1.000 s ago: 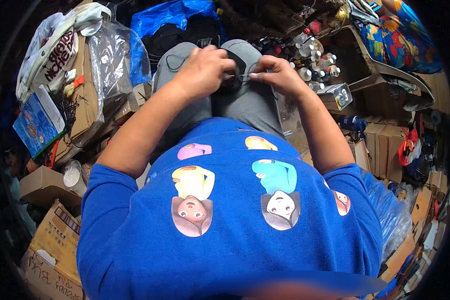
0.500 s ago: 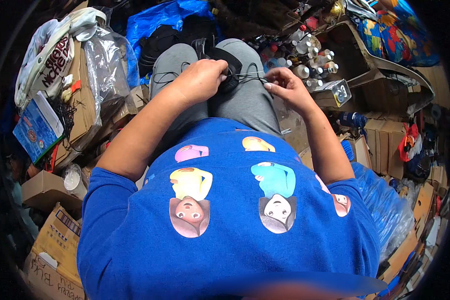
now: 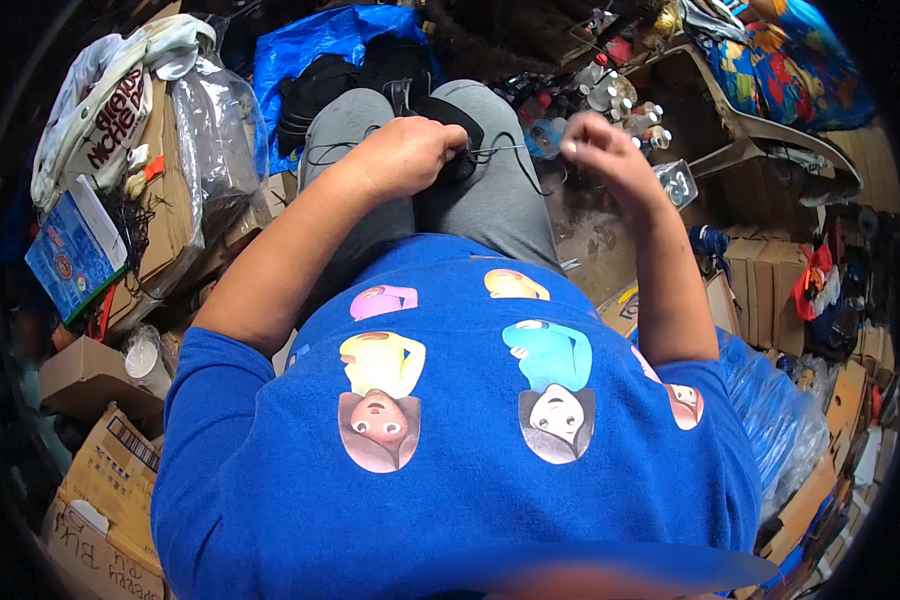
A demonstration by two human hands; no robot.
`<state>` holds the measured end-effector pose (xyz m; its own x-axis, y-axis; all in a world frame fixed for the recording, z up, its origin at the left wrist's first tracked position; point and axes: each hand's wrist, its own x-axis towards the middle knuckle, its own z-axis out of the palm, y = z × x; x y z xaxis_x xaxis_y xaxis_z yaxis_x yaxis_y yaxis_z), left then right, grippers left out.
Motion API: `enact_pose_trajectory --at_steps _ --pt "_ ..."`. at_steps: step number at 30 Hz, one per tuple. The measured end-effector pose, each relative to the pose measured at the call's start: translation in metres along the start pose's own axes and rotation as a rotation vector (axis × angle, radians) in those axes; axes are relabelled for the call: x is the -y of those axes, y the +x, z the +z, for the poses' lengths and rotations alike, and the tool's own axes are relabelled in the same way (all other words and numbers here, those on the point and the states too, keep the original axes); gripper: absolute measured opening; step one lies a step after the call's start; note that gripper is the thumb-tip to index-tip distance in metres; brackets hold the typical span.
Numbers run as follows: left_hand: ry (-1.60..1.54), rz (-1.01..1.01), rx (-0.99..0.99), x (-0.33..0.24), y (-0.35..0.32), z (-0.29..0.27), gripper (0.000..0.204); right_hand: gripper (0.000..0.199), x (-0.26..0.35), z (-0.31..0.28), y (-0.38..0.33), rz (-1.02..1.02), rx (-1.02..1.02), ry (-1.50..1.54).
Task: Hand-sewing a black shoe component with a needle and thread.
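A black piece of footwear (image 3: 448, 120) lies across my lap on grey trousers (image 3: 490, 200). My left hand (image 3: 405, 155) grips its near edge, fingers curled over it. A thin dark thread (image 3: 510, 150) runs taut from the black piece to my right hand (image 3: 600, 145), which is pulled out to the right with its fingers pinched on the thread's end. More loose thread lies on my left thigh (image 3: 335, 150). What sits under my left palm is hidden.
Cardboard boxes (image 3: 110, 480) and a clear plastic bag (image 3: 215, 130) crowd my left side. A blue plastic sheet (image 3: 310, 50) with black items lies ahead. Small bottles (image 3: 610, 100) stand ahead right, more boxes (image 3: 760, 270) and blue plastic bags (image 3: 770, 400) on the right.
My right hand has moved away from the black piece to the right, drawing the thread out taut. My left hand stays on the piece.
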<state>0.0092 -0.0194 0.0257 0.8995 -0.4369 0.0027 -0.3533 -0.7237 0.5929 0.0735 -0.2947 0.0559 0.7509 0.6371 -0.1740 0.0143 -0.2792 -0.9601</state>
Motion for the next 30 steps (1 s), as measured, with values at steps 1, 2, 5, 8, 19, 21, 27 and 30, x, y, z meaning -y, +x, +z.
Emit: enact_pose_trajectory --at_steps 1,2,5,8,19,21,27,30 --pt "0.006 -0.013 0.047 -0.002 0.002 -0.002 0.018 0.019 -0.004 -0.008 0.011 -0.003 -0.096 -0.211" --pt "0.010 0.000 0.050 -0.003 0.004 -0.003 0.018 0.019 -0.016 -0.014 0.023 -0.016 -0.158 -0.404" --pt "-0.007 0.018 0.051 0.000 0.008 -0.004 0.018 0.019 -0.030 -0.015 0.033 -0.080 -0.355 -0.705" --pt "0.085 0.047 -0.017 0.004 0.001 0.001 0.018 0.016 -0.001 0.004 0.037 -0.260 -0.290 -0.877" --pt "0.066 0.064 0.073 0.006 -0.015 -0.012 0.010 0.012 0.009 0.056 0.041 -0.446 0.198 -1.277" --pt "0.152 0.090 0.008 0.020 -0.029 -0.010 0.010 0.009 -0.002 0.050 0.036 -0.534 0.127 -1.209" --pt "0.144 -0.071 -0.155 0.026 -0.096 -0.040 0.006 0.010 -0.055 -0.035 -0.010 -0.009 -0.097 -0.817" --pt "0.234 -0.005 -0.179 0.023 -0.082 -0.038 0.006 0.013 -0.028 -0.037 -0.011 0.015 -0.289 0.151"
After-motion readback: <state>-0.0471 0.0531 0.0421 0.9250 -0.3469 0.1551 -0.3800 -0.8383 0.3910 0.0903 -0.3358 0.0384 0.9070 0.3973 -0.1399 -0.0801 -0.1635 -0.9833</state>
